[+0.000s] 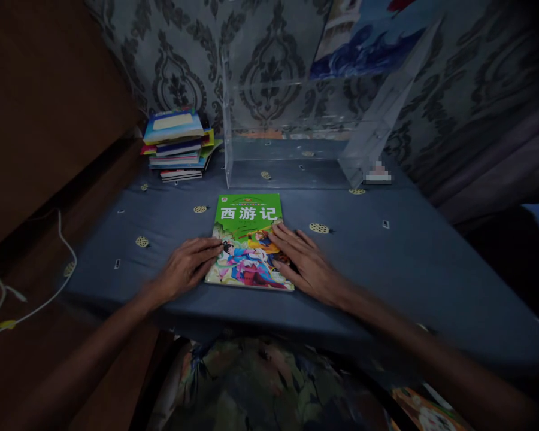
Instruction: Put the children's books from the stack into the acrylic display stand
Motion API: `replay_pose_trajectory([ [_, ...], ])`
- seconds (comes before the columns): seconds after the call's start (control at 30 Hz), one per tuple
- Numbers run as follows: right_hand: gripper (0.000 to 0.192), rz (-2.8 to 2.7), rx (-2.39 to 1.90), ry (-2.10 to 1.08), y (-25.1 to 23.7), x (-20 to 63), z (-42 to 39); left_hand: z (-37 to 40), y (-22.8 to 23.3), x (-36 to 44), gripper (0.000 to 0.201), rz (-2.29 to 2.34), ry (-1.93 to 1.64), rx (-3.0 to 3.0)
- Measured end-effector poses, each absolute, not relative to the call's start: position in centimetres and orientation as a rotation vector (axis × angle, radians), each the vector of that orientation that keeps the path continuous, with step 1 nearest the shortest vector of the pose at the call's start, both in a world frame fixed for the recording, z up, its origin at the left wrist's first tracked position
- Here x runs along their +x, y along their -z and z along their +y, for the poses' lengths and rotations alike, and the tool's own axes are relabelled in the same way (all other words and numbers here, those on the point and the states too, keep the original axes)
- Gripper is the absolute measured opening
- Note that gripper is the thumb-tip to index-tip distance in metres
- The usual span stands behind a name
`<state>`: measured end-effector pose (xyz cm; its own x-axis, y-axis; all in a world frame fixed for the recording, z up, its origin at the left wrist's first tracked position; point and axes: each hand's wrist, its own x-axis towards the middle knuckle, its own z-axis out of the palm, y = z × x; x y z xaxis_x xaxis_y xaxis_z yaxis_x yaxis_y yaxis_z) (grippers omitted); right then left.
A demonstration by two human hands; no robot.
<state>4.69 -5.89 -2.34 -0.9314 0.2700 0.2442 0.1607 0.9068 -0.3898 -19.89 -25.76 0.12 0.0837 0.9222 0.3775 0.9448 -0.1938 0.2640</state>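
A closed picture book with a green cover and white Chinese characters lies flat near the front edge of the table. Against its left edge rests my left hand, palm down, fingertips touching the cover's side. My right hand lies over the right edge, its fingers stretched out and slightly spread on the cover. Neither hand grips the book; both are open.
A clear acrylic shelf stands at the back of the blue patterned tablecloth. Left of it is a stack of books. A small pixelated object sits at the back right. A white cable hangs at the left.
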Motion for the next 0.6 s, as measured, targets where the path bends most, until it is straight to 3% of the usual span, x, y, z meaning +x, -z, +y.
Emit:
replay_pose_trajectory([
  [0.23,0.061,-2.783,-0.309,-0.515,2.4,4.7,-5.8,-25.7,0.2,-19.6,0.033,-1.956,0.905,-2.268],
  [0.6,0.06,-2.786,-0.299,-0.504,2.6,4.7,-5.8,-26.9,-0.2,-18.4,0.031,-1.831,0.832,-2.263],
])
